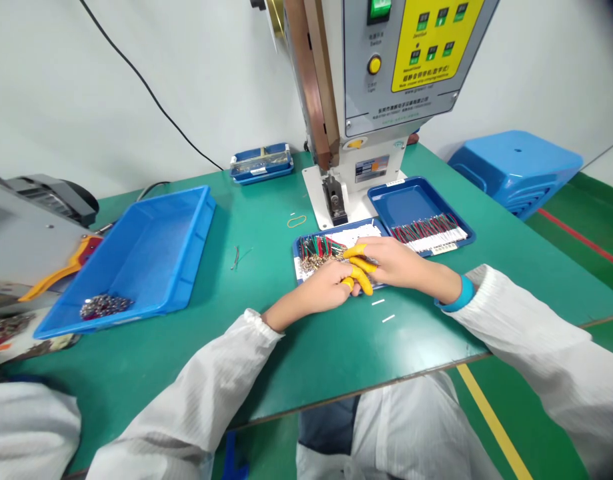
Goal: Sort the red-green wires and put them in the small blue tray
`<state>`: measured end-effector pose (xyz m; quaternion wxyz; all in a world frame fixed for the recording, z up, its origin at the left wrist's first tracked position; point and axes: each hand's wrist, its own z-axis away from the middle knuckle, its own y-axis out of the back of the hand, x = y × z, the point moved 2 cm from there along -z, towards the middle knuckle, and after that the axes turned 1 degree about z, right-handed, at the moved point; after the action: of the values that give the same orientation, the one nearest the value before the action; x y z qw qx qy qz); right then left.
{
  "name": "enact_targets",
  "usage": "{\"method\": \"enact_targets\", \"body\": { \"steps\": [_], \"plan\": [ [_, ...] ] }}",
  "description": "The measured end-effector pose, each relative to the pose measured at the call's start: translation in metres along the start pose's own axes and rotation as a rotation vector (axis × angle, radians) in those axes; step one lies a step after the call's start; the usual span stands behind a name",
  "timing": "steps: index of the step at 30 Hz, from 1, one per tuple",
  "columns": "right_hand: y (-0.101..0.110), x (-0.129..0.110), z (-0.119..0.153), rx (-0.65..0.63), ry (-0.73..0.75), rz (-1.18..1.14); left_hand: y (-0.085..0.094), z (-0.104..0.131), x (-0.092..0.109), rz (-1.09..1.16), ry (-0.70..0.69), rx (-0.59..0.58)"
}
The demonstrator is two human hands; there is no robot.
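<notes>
My left hand and my right hand meet over the front of a shallow blue tray. Yellow finger cots cover several fingertips on both. The left fingers are curled together, and the right fingers are pinched close beside them; whatever lies between the fingertips is hidden or too small to name. Red, black and green wires with brass-coloured ends lie in the tray's left part. Short white tubes fill its back right part. Two loose white tubes rest on the table in front of my hands.
Behind the tray stands a machine with a control panel. A second blue tray holds a row of wires with white tubes. At left is a large blue bin with metal parts. A rubber band and wire scraps lie on the table.
</notes>
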<state>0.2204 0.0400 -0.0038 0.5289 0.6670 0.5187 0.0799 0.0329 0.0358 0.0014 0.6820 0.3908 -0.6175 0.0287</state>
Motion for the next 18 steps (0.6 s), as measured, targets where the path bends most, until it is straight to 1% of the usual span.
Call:
{"method": "enact_targets", "body": {
  "steps": [8,18],
  "plan": [
    [0.0002,-0.0005,-0.0001,-0.011,-0.014,0.008,0.0002,0.0004,0.0024,0.005,0.006,-0.001],
    [-0.0007,0.0003,0.0001,-0.003,0.006,0.007,0.0005,0.0005,0.0021,0.010,0.015,0.000]
  ]
}}
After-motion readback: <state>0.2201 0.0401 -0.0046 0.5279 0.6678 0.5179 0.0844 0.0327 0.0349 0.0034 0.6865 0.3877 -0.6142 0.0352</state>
